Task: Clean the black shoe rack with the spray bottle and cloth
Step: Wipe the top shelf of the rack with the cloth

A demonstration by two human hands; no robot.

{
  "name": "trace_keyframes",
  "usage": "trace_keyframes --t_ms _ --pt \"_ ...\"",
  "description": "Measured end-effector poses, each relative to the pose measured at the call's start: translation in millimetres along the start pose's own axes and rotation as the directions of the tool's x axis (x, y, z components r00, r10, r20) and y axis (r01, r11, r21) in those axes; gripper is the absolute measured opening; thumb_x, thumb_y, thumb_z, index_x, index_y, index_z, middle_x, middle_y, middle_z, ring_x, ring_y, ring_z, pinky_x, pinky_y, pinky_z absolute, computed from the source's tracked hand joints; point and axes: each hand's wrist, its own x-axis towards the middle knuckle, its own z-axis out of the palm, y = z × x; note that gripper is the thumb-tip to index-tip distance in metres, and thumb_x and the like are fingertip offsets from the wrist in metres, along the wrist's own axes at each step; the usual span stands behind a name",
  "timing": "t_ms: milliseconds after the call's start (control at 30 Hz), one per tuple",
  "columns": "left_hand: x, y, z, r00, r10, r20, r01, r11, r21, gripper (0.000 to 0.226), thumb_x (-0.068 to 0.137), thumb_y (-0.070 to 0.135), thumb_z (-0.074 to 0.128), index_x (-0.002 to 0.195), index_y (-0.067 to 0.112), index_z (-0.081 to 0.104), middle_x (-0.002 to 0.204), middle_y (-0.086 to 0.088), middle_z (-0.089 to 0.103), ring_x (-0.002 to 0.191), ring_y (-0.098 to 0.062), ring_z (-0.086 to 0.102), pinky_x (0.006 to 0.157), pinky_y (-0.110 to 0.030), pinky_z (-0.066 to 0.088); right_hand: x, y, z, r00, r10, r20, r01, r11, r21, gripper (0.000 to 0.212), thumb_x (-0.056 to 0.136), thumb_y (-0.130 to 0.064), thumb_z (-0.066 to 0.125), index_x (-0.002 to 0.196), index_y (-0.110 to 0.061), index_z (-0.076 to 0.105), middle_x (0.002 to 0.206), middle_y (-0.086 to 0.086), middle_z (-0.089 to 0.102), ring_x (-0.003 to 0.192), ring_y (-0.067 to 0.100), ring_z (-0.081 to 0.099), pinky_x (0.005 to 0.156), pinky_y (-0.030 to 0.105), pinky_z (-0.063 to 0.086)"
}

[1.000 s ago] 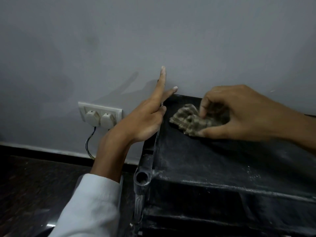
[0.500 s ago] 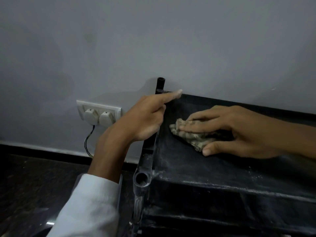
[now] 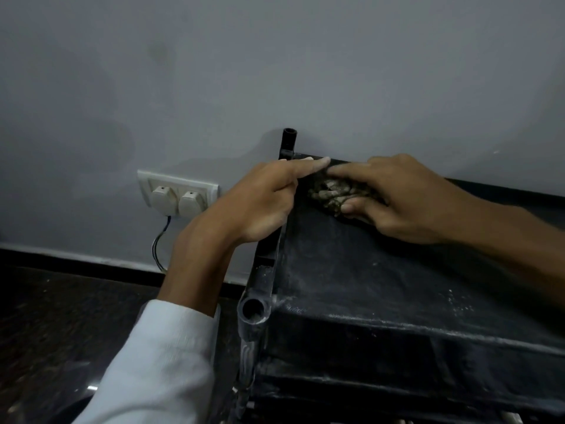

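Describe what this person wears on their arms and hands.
A white long sleeve covers the left arm to the wrist. The right forearm shows no sleeve. Left hand and right hand: no gloves, rings or watch visible.

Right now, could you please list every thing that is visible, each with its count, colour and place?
shoe rack: 1, black and dusty, against the wall, right of centre
rack posts: 2 open tube ends, black, at the rack's left corners
cloth: 1, grey-brown, on the rack top near its far left corner
socket plate: 1, off-white, on the wall left of the rack
plugs: 2, off-white, in the socket plate
cable: 1 or 2, dark, hanging below the plugs
wall: 1, grey, behind everything
floor: 1, dark, lower left
sleeve: 1, white, on the left arm
left grip: 1, bare hand, resting on the rack's left edge, forefinger straight
right grip: 1, bare hand, holding the cloth
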Motion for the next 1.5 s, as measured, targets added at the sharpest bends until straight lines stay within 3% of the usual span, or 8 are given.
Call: trace_keyframes --t_ms 267,500,667,900,1100,1233,1367,1500 --pt "-0.4 1.5 -0.2 0.999 -0.040 0.033 0.042 0.997 -0.069 0.057 0.100 -0.010 0.028 0.147 0.018 0.043 0.150 0.006 0.045 0.143 -0.004 0.032 0.113 -0.014 0.027 -46.5 -26.5 -19.0 0.955 -0.265 0.131 0.244 0.957 0.158 0.032 0.091 -0.032 0.065 0.124 -0.033 0.068 0.103 -0.021 0.067 0.082 0.007 0.058 0.074 0.023 0.047" --pt "-2.8 11.1 1.3 0.999 0.003 0.039 -0.003 1.000 -0.014 0.055 0.096 -0.018 0.030 0.141 0.007 0.049 0.149 -0.002 0.045 0.138 -0.005 0.039 0.117 -0.019 0.028 -8.8 -5.7 -13.1 0.990 -0.109 0.093 0.121 0.984 -0.130 0.020 0.092 -0.036 0.051 0.095 -0.023 0.066 0.079 -0.009 0.064 0.069 0.016 0.058 0.063 0.030 0.040" --pt "-4.0 9.8 -0.1 1.000 0.004 0.001 -0.004 1.000 0.025 0.050 0.098 -0.012 0.034 0.140 0.009 0.053 0.146 -0.004 0.051 0.136 -0.010 0.044 0.115 -0.020 0.032 -6.0 -14.8 -5.0 0.989 -0.120 0.090 0.119 0.993 0.018 0.020 0.095 -0.032 0.055 0.111 -0.026 0.067 0.087 -0.015 0.067 0.075 0.007 0.057 0.066 0.011 0.035" --pt "-0.2 4.1 -0.2 0.998 -0.036 0.054 0.040 0.997 -0.073 0.058 0.095 -0.020 0.030 0.142 0.008 0.049 0.150 -0.004 0.045 0.143 -0.011 0.036 0.121 -0.037 0.028 -30.3 -18.8 -23.6 0.932 -0.300 0.203 0.267 0.948 0.174 0.024 0.092 -0.033 0.064 0.115 -0.034 0.069 0.099 -0.021 0.067 0.081 0.005 0.059 0.075 0.014 0.043" --pt "-3.2 12.0 3.5 0.999 -0.012 0.050 0.019 0.990 -0.140 0.058 0.091 -0.024 0.030 0.131 0.010 0.056 0.134 0.003 0.059 0.128 0.002 0.049 0.111 -0.017 0.036 1.6 -6.4 -7.0 0.990 -0.100 0.101 0.110 0.989 -0.098 0.015 0.093 -0.032 0.051 0.089 -0.021 0.061 0.082 -0.008 0.061 0.073 0.017 0.055 0.068 0.041 0.048" --pt "-4.1 18.7 3.4 0.993 -0.086 0.075 0.105 0.946 -0.306 0.047 0.097 -0.016 0.029 0.112 0.016 0.059 0.107 0.019 0.065 0.098 0.020 0.058 0.084 0.002 0.039 -3.5 -19.5 -8.3 0.978 -0.147 0.149 0.141 0.989 0.055 0.017 0.097 -0.033 0.050 0.104 -0.028 0.065 0.090 -0.018 0.063 0.078 0.002 0.055 0.074 0.026 0.046" --pt "-4.4 15.2 0.4 0.998 -0.050 0.049 0.059 0.977 -0.207 0.055 0.094 -0.024 0.027 0.141 -0.002 0.043 0.144 -0.009 0.048 0.135 -0.011 0.045 0.112 -0.016 0.035 -30.6 -32.5 -20.7 0.930 -0.293 0.220 0.251 0.947 0.200 0.019 0.094 -0.024 0.061 0.110 -0.033 0.066 0.095 -0.021 0.064 0.082 0.004 0.058 0.078 0.014 0.039" --pt "-3.9 13.0 1.2 0.997 -0.074 0.023 0.076 0.987 -0.145 0.046 0.100 -0.011 0.033 0.140 0.002 0.049 0.146 -0.009 0.049 0.138 -0.016 0.043 0.118 -0.036 0.033 -35.7 -22.7 -29.1 0.931 -0.286 0.225 0.247 0.951 0.187 0.019 0.086 -0.024 0.064 0.103 -0.029 0.071 0.094 -0.018 0.068 0.077 0.005 0.059 0.075 0.012 0.041"
